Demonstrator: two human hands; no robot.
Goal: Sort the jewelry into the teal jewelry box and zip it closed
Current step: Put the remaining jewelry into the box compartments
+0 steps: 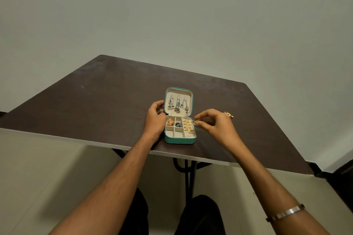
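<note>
A tiny gold piece (196, 120), too small to identify, is pinched by the right hand (215, 124); the box (179, 139), centre frame, is gripped by the left hand (155, 118).

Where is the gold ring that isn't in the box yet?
Pinched in the right hand, the gold ring sits just off the box's right edge.
</note>
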